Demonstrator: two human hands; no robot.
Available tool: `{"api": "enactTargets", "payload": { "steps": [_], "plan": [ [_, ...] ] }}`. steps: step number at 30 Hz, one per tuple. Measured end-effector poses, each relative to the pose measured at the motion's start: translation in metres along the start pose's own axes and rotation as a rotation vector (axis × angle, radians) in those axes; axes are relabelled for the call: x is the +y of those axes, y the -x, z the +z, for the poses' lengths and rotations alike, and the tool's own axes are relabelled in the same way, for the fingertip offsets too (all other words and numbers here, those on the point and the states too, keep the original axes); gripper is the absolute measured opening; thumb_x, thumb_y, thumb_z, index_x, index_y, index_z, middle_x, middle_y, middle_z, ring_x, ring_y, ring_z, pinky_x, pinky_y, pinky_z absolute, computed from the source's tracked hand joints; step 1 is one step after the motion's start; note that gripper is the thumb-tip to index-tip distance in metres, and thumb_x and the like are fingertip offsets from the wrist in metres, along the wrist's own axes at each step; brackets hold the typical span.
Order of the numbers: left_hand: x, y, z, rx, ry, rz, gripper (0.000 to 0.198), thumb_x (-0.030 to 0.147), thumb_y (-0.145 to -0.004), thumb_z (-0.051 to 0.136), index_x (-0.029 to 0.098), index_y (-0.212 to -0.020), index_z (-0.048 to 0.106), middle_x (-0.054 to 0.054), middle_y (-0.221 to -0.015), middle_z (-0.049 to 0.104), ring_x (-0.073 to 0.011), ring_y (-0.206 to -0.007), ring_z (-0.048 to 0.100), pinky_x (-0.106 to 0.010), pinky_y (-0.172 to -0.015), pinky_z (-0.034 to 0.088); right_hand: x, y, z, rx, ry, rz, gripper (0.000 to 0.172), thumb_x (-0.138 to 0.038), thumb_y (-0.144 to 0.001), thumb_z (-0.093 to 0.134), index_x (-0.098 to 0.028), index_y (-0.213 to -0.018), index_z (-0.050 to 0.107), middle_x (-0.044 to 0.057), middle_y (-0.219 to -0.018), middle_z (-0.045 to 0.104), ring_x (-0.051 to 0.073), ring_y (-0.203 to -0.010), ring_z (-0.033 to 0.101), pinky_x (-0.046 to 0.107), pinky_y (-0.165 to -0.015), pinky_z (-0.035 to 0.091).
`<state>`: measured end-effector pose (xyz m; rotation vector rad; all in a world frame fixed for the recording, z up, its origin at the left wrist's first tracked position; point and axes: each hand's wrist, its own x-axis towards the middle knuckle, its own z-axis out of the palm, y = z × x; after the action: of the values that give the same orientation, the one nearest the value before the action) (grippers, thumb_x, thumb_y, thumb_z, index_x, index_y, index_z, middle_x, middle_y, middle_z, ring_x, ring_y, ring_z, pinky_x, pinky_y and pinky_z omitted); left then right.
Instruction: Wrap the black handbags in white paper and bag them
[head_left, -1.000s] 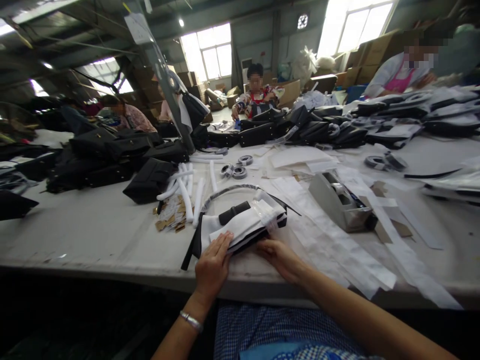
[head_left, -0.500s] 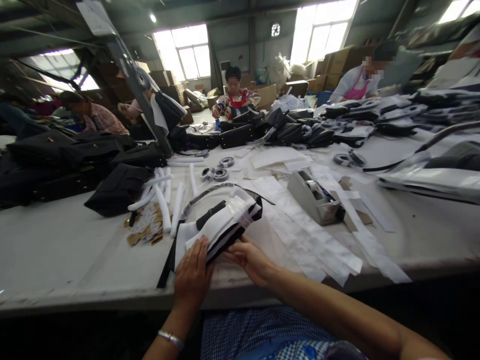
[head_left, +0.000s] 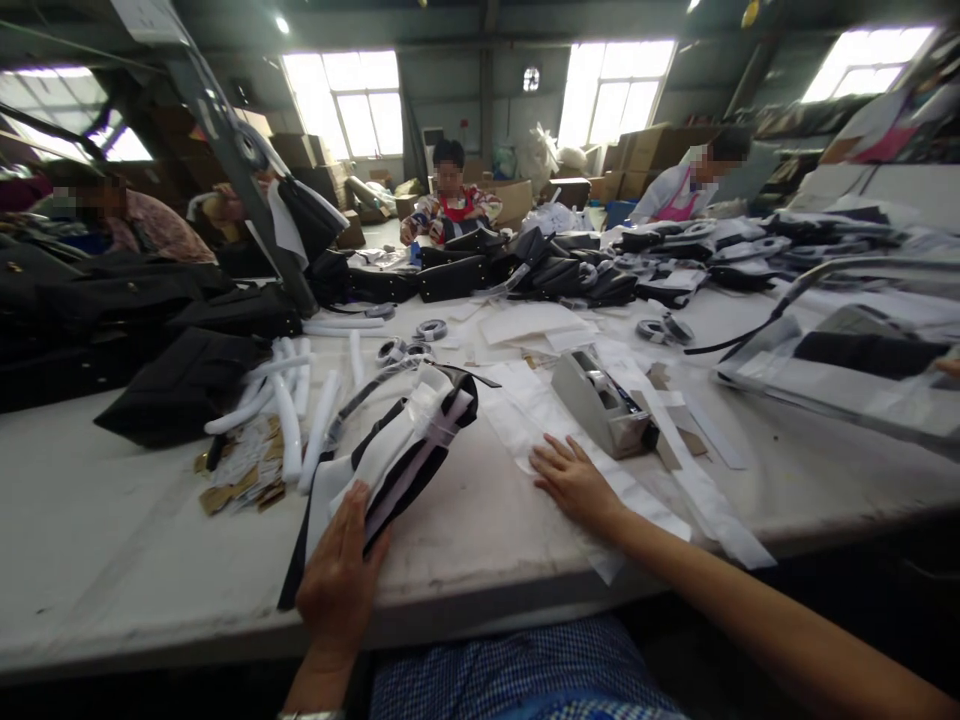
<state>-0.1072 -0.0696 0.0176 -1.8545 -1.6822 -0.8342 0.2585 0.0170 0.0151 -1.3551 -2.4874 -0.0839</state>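
left fingers (head_left: pixel 351 522): gripping bundle (head_left: pixel 396 432) | right fingers (head_left: pixel 556 464): spread, empty, on white strips (head_left: pixel 517 405)

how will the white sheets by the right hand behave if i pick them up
The white sheets look thin and creased, so they would probably droop if lifted by one end. That thinness suggests they are light for their length. Since they overlap, a push from the right hand might shift several together.
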Motion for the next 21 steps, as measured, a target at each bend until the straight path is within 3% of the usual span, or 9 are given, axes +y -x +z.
{"api": "enactTargets", "payload": {
  "steps": [3,6,10,13,17,19,21],
  "plan": [
    [0.003,-0.003,-0.001,0.015,0.0,-0.026,0.075,0.035,-0.09,0.064,0.022,-0.153,0.026,-0.006,-0.139,0.059,-0.0252,-0.116,0.064,-0.035,-0.092,0.051,-0.011,-0.005,0.002,0.079,-0.08,-0.092,0.023,-0.021,-0.098,0.051,-0.025,-0.105,0.073,0.003,-0.121,0.071,0.025,-0.132,0.051,0.052,-0.117,0.027],
    [0.005,-0.005,-0.002,0.016,-0.008,-0.039,0.075,0.035,-0.09,0.064,0.023,-0.153,0.025,-0.006,-0.138,0.06,-0.0256,-0.115,0.064,-0.035,-0.09,0.052,-0.038,-0.01,-0.011,0.08,-0.212,-0.099,0.023,-0.023,-0.098,0.052,-0.026,-0.095,0.074,0.0,-0.116,0.073,0.022,-0.123,0.059,0.05,-0.116,0.029],
    [0.006,-0.006,-0.003,0.012,0.002,-0.047,0.075,0.035,-0.091,0.063,0.023,-0.154,0.024,-0.007,-0.139,0.059,-0.0258,-0.116,0.064,-0.035,-0.09,0.052,-0.07,-0.019,-0.029,-0.043,-0.391,-0.058,0.023,-0.039,-0.097,0.056,-0.027,-0.109,0.072,0.002,-0.116,0.073,0.021,-0.116,0.064,0.049,-0.117,0.029],
    [0.006,-0.006,-0.003,0.019,0.006,-0.05,0.075,0.035,-0.09,0.063,0.022,-0.154,0.025,-0.007,-0.139,0.059,-0.0255,-0.117,0.063,-0.034,-0.092,0.051,-0.077,-0.033,-0.023,-0.087,-0.375,0.038,0.046,-0.046,-0.095,0.055,-0.018,-0.132,0.061,0.012,-0.136,0.06,0.026,-0.131,0.052,0.046,-0.117,0.03],
    [0.004,-0.006,-0.003,0.033,-0.012,-0.046,0.074,0.035,-0.089,0.065,0.022,-0.153,0.028,-0.007,-0.136,0.062,-0.0247,-0.112,0.066,-0.033,-0.091,0.052,-0.086,-0.061,0.012,-0.214,-0.342,0.103,0.08,-0.055,-0.088,0.06,-0.005,-0.147,0.042,0.024,-0.156,0.028,0.037,-0.147,0.022,0.051,-0.119,0.022],
    [0.004,-0.007,-0.003,0.038,-0.009,-0.035,0.074,0.034,-0.09,0.065,0.022,-0.153,0.028,-0.007,-0.135,0.062,-0.0244,-0.111,0.066,-0.034,-0.091,0.052,-0.1,-0.078,0.028,-0.227,-0.412,0.009,0.078,-0.055,-0.088,0.06,-0.008,-0.148,0.041,0.022,-0.158,0.026,0.036,-0.148,0.017,0.054,-0.12,0.015],
    [0.005,-0.009,-0.003,0.049,-0.005,-0.028,0.074,0.034,-0.09,0.065,0.021,-0.153,0.027,-0.007,-0.136,0.062,-0.0244,-0.112,0.066,-0.034,-0.091,0.052,-0.12,-0.1,0.039,-0.176,-0.545,-0.097,0.067,-0.05,-0.087,0.063,-0.015,-0.143,0.05,0.017,-0.156,0.035,0.034,-0.148,0.021,0.054,-0.121,0.012]
  ]
}}
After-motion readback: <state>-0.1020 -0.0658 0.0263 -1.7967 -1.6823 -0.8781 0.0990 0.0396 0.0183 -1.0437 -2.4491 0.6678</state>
